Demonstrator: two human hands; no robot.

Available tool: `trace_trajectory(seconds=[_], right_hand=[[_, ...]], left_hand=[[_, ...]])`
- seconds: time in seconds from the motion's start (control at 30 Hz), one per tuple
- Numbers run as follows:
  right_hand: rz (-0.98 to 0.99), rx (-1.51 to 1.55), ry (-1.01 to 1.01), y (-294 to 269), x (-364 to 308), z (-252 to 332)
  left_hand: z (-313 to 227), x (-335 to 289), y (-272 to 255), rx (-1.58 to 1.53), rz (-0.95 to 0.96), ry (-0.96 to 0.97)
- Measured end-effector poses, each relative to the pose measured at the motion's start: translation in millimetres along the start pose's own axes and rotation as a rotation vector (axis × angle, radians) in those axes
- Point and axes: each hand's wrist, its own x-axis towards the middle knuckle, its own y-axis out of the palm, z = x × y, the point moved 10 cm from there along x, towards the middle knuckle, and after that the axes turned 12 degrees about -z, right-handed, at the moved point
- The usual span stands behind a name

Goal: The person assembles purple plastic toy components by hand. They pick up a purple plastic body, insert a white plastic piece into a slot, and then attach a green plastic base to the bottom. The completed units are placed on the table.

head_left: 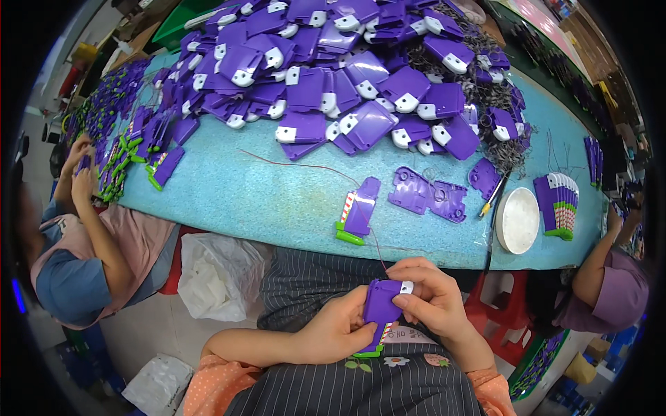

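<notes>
Over my lap, both hands are closed on a flat purple plastic casing with a white corner, a red-and-white striped strip and a green lower end. My left hand grips its left side and lower part. My right hand pinches the white corner between thumb and fingers. A thin dark red wire runs up from the casing toward the table. Just beyond lies a similar purple piece with a striped strip and green end, a wire trailing from its top.
A big heap of purple casings covers the blue table's far side, beside tangled dark wires. Purple half shells, a white bowl and a fanned stack of casings lie right. Co-workers sit on both sides.
</notes>
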Motion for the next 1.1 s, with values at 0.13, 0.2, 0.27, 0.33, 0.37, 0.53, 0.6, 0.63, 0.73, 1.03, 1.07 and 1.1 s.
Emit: trace_trajectory(seconds=[0.13, 0.2, 0.27, 0.33, 0.37, 0.53, 0.6, 0.63, 0.73, 1.03, 1.07, 1.1], right_hand=[[-0.032, -0.001, -0.005, 4, -3, 1], [-0.037, -0.063, -0.016, 3, -5, 1], [-0.078, -0.056, -0.074, 1, -4, 7], [-0.164, 0.018, -0.059, -6, -4, 6], [-0.222, 0.088, -0.016, -10, -5, 4], [-0.184, 0.564, 0.210, -6, -3, -18], [-0.086, 0.671, 0.294, 7, -7, -24], [-0.074, 0.657, 0.215, 12, -3, -15], [-0.187, 0.295, -0.053, 0, -6, 4], [-0.122, -0.196, 0.024, -7, -21, 15], [-0.137, -0.174, -0.007, -7, -21, 16], [-0.157, -0.158, -0.037, -11, -20, 15]], left_hand=[[-9, -4, 2, 0.065, -0.045, 0.066], [-10, -3, 1, 0.118, -0.071, 0.123], [-12, -3, -1, 0.215, -0.086, 0.170], [-18, 0, -2, 0.333, -0.105, 0.219], [-24, 1, -3, 0.400, -0.123, 0.247], [-52, -3, 9, 0.514, -0.085, 0.485], [-54, -6, 7, 0.503, -0.079, 0.564], [-53, -8, 4, 0.507, -0.084, 0.557], [-47, -8, -1, 0.532, -0.134, 0.507], [-62, -1, 8, 0.463, 0.057, 0.703], [-61, -3, 7, 0.501, 0.016, 0.697], [-60, -3, 10, 0.531, -0.019, 0.693]])
